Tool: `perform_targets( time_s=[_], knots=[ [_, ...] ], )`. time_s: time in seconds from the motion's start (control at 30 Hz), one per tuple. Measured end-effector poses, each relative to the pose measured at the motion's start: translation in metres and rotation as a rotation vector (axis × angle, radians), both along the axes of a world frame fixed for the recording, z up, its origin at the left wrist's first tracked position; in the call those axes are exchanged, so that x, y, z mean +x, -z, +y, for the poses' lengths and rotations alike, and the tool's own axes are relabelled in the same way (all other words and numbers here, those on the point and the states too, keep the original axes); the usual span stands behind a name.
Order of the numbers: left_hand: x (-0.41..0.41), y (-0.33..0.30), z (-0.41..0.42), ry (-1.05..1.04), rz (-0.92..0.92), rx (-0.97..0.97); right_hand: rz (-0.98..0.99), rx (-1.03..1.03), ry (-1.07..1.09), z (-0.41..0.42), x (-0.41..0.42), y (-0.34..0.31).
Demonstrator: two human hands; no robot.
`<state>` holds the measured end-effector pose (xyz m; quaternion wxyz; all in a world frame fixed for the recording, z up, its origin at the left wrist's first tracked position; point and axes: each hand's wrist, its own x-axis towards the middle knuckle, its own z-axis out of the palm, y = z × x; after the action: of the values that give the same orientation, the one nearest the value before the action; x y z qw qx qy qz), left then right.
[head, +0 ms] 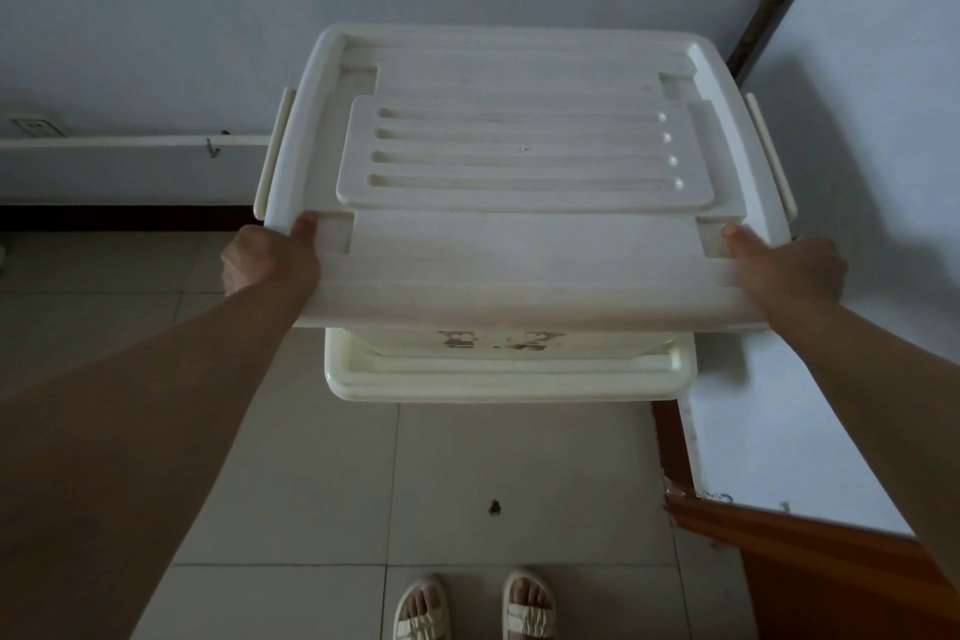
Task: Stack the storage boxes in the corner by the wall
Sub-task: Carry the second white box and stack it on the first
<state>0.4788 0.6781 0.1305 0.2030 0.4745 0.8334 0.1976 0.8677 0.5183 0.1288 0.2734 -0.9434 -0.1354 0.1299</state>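
Observation:
A large white storage box (524, 255) with a ribbed lid sits above a second, cream-coloured storage box (509, 377), whose lid rim shows just below it. Both stand in the corner where the back wall meets the right wall. My left hand (272, 260) grips the upper box's near left corner, thumb on top of the lid. At the near right corner my right hand (784, 265) grips the same way. Whether the upper box rests fully on the lower one is hidden by its own rim.
A white pipe (130, 141) runs along the back wall at the left, near a wall socket (36, 126). A brown wooden door edge (810, 551) juts in at lower right. A dark baseboard lines the walls. My sandalled feet (472, 608) stand on the tiled floor.

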Motion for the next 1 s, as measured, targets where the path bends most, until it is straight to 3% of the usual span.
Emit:
perform_targets(
  time_s=[0.33,0.4,0.5,0.63,0.83,1.0],
  knots=[
    [0.005,-0.013,-0.004,0.059,-0.001,-0.021,-0.055,-0.127,-0.115,0.002,-0.011,-0.014],
    [0.007,-0.019,-0.011,0.105,0.090,-0.006,-0.097,-0.158,-0.171,0.001,-0.019,-0.017],
    [0.014,-0.031,-0.027,0.228,0.255,0.053,-0.199,-0.218,-0.252,-0.004,-0.035,-0.028],
    [0.026,-0.039,-0.049,0.427,0.310,0.068,-0.277,-0.165,-0.528,-0.015,-0.070,-0.039],
    [0.045,-0.040,-0.085,0.958,0.324,0.030,-0.208,-0.161,-0.986,-0.022,-0.122,-0.049],
    [0.059,-0.032,-0.094,0.935,0.414,0.038,-0.178,-0.097,-1.002,-0.018,-0.136,-0.037]
  ],
)
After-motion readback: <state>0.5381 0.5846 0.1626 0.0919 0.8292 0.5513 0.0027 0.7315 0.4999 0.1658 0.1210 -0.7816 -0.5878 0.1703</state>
